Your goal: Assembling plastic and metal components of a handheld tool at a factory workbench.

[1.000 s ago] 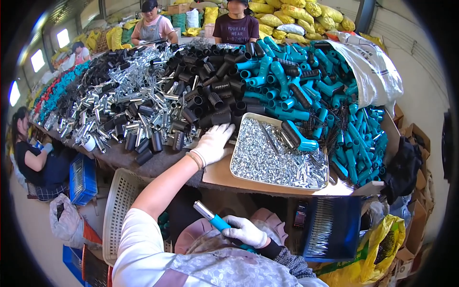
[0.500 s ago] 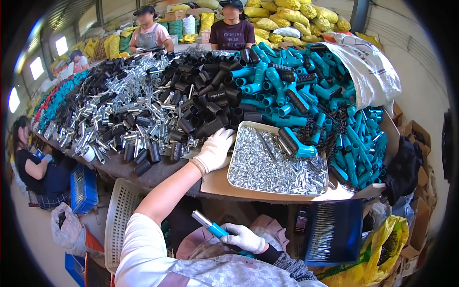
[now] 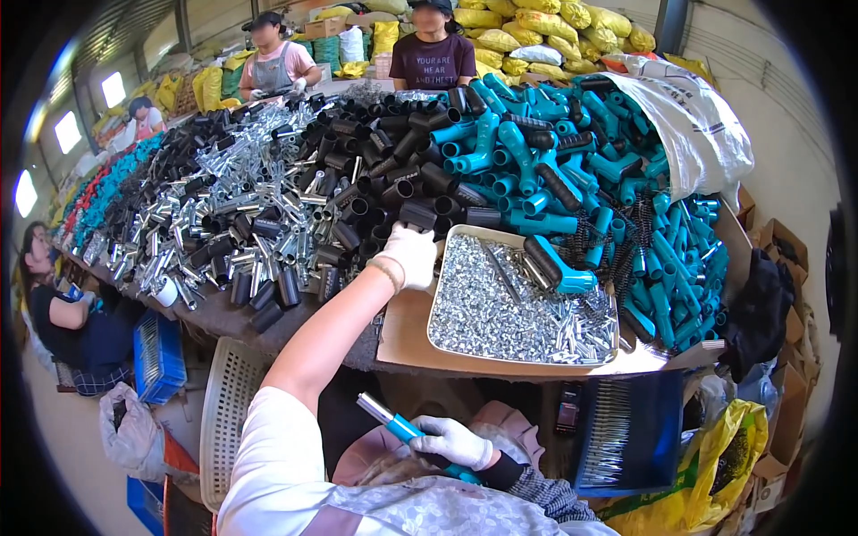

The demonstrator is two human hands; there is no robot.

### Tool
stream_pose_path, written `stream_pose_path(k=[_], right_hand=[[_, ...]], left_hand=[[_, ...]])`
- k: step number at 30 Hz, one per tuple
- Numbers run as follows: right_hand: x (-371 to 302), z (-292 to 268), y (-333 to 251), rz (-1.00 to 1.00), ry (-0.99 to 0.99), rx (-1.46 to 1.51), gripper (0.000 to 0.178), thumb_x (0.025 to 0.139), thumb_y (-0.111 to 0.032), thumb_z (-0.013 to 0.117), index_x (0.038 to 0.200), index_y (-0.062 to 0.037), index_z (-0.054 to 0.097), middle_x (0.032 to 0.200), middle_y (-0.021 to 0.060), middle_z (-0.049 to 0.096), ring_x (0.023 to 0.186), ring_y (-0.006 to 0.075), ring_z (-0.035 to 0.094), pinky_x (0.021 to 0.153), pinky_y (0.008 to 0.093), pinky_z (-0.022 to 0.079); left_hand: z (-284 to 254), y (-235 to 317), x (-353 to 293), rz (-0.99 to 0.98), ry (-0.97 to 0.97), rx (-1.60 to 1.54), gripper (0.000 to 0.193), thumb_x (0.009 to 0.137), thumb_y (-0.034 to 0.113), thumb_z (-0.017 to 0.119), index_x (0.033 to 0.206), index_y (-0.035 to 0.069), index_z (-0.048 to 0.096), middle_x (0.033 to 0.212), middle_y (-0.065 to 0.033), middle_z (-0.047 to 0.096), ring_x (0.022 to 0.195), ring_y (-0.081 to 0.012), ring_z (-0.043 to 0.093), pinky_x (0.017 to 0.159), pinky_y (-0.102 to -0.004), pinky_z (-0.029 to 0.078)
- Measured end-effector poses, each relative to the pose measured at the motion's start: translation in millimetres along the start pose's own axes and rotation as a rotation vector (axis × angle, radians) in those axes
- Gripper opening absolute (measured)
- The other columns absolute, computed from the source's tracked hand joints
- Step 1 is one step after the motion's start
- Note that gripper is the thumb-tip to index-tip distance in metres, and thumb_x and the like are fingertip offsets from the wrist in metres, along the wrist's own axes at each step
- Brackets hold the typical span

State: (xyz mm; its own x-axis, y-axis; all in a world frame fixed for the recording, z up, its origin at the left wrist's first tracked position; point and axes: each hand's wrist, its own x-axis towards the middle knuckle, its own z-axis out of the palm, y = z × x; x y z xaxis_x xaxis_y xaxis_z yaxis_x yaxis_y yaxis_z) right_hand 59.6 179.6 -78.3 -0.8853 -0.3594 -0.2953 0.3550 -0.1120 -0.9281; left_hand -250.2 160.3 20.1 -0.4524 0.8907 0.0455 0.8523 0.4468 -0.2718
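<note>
Right hand [image 3: 454, 444], white glove: fingers clamped around a teal handle [image 3: 405, 430], bright metal tube [image 3: 375, 408] sticking out of its upper-left end; held over the lap, just below the table [image 3: 326, 344] edge. Left hand [image 3: 408, 257], white glove: fingertips touch a black sleeve [image 3: 417, 214] at the near side of the heap; cannot tell whether they close on it. Just right of that hand: white tray [image 3: 518, 357] on a cardboard sheet [image 3: 402, 332], filled with small metal fittings [image 3: 483, 308], an angled teal handle [image 3: 570, 275] lying on top. Heaps beyond: silver tubes [image 3: 183, 223] left, black sleeves middle, more teal handles [image 3: 518, 154] right. Writing: some sleeves carry pale marks, too small to read. White woven sack [image 3: 693, 134] over the right heap, dark print, creased. Co-worker [image 3: 433, 61] across the table, dark T-shirt [image 3: 413, 67], three lines of pale capitals. Below: blue bin [image 3: 661, 438] with metal rods [image 3: 608, 438]; yellow bag [image 3: 728, 447], printed, crumpled; perforated white basket [image 3: 228, 402] left.
</note>
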Motion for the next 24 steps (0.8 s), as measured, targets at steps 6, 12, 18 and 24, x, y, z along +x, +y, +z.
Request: stream_pose_path(k=[6, 12, 18, 24], right_hand=[[10.7, 0.7, 0.8, 0.002, 0.001, 0.014, 0.023, 0.099, -0.026, 0.062, 0.111, -0.0062, 0.064, 0.083, -0.0021, 0.062, 0.068, 0.0050, 0.056, 0.062, 0.0218, 0.046], [16.7, -2.5, -10.6, 0.001, -0.033, 0.069, 0.023, 0.100, -0.025, 0.061, 0.109, -0.0037, 0.064, 0.088, -0.0008, 0.065, 0.078, 0.0071, 0.058, 0.072, 0.0245, 0.048], [66.6, -9.7, -26.3, -0.015, -0.074, 0.063, 0.026, 0.101, -0.030, 0.061, 0.101, -0.0043, 0.061, 0.081, 0.0003, 0.059, 0.067, 0.0086, 0.059, 0.062, 0.0248, 0.049], [94.3, 0.4, -52.5, -0.015, -0.133, 0.285, 0.034, 0.102, -0.033, 0.058, 0.114, -0.0012, 0.057, 0.084, 0.0078, 0.065, 0.067, 0.0144, 0.063, 0.060, 0.0274, 0.054]], left_hand=[[-2.6, -0.2, 21.0, -0.018, -0.149, 0.057, 0.042, 0.066, 0.041, 0.075, 0.094, 0.009, 0.077, 0.103, -0.0164, 0.071, 0.099, -0.0345, 0.068, 0.090, -0.0535, 0.048], [3.7, -8.3, 8.9, 0.011, 0.047, 0.026, 0.032, 0.069, 0.035, 0.070, 0.089, 0.010, 0.077, 0.102, -0.0169, 0.069, 0.097, -0.0365, 0.067, 0.082, -0.0548, 0.051], [-14.8, -5.0, 18.1, -0.033, -0.185, 0.035, 0.039, 0.070, 0.041, 0.075, 0.095, 0.011, 0.080, 0.100, -0.0138, 0.076, 0.096, -0.0312, 0.072, 0.082, -0.0497, 0.055], [-36.9, -5.9, 16.8, -0.001, -0.327, -0.099, 0.050, 0.066, 0.051, 0.080, 0.099, 0.013, 0.079, 0.098, -0.0116, 0.077, 0.094, -0.0316, 0.074, 0.080, -0.0512, 0.056]])
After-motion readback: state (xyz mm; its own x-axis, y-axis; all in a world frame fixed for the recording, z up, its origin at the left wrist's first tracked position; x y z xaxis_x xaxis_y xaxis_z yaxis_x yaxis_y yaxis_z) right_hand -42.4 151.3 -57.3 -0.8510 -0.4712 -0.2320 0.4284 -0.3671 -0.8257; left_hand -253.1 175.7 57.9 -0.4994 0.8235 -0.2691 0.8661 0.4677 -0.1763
